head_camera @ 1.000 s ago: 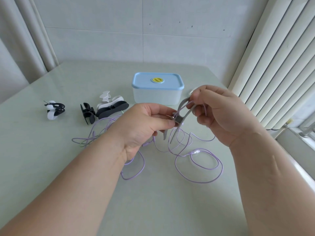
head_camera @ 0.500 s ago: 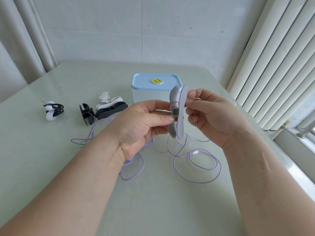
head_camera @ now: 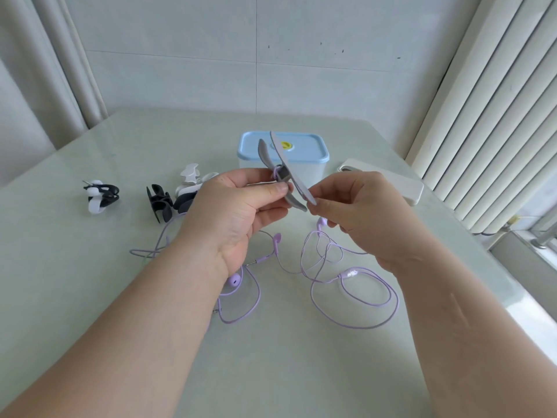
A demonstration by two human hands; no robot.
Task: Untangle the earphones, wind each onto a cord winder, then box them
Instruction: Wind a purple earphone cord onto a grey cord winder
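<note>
Head: L hand (head_camera: 238,212) thumb+fingers pinch grey winder (head_camera: 282,175) mid; R hand (head_camera: 358,212) fingertips pinch lower tip.

Grey cord winder (head_camera: 281,171) matt, rubbery; box (head_camera: 304,167) translucent plastic, glossy blue lid; table (head_camera: 90,297) smooth, glossy.

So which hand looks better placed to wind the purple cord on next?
Right, probably. The left hand grips the grey cord winder at its middle, steadying it; the right hand pinches the winder's lower tip, directly above the loose purple cord loops on the table.
</note>
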